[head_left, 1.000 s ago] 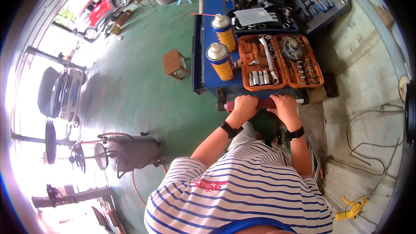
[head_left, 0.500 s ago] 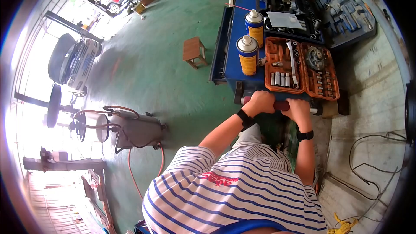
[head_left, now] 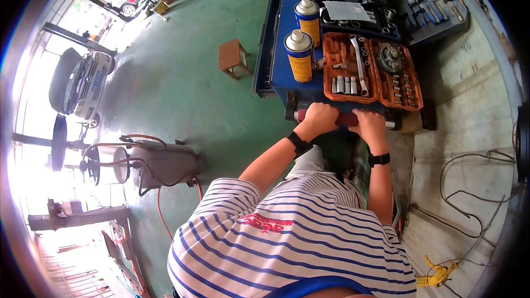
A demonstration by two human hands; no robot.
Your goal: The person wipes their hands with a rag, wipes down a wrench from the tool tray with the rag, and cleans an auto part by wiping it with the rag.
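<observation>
Both my hands are on the push handle (head_left: 346,120) of a blue tool cart (head_left: 282,65), a bar with a dark red grip. My left hand (head_left: 320,118) wraps the grip toward its left end. To its right, my right hand (head_left: 370,127) is closed round the same bar. Just beyond them on the cart lies an open orange-brown socket case (head_left: 349,98) with sockets inside. A combination wrench (head_left: 360,66) lies across it, and a round metal part (head_left: 390,58) rests in its right half. Two spray cans, a near one (head_left: 299,66) and a far one (head_left: 308,19), stand upright left of the case.
More tool cases lie behind, one grey (head_left: 441,16) at the right. A wall (head_left: 469,132) with a hanging cable runs close on my right. On the green floor to the left are a wooden stool (head_left: 233,58) and a grey tank (head_left: 174,165) with hoses. Cars stand farther off.
The whole view has shifted, so the cart, stool and tank appear a little higher and further left. Both hands stay on the handle.
</observation>
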